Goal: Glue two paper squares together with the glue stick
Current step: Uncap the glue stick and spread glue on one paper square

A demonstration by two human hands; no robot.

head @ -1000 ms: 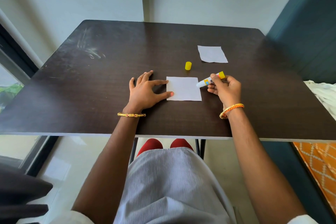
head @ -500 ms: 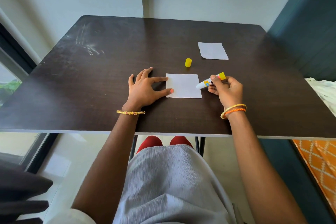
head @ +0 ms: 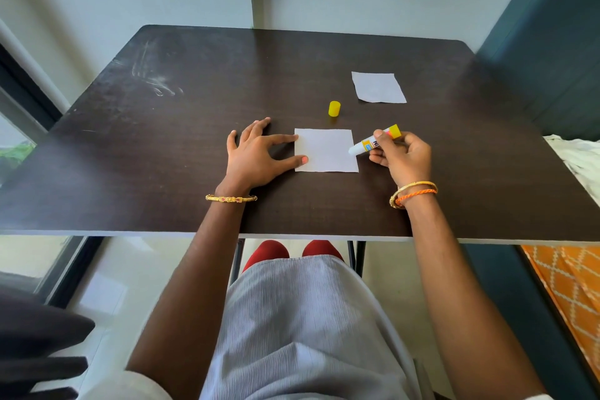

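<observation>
Head view: right hand (head: 402,156) grips white-and-yellow glue stick (head: 373,143), tip on near white paper square (head: 324,150) at centre; left hand (head: 256,156) flat, fingers spread, pinning it. Second white paper square (head: 378,87) upper right.

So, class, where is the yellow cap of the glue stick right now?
In the head view the yellow cap stands on the dark table, just beyond the near paper square and left of the far paper square, touching neither hand.
</observation>
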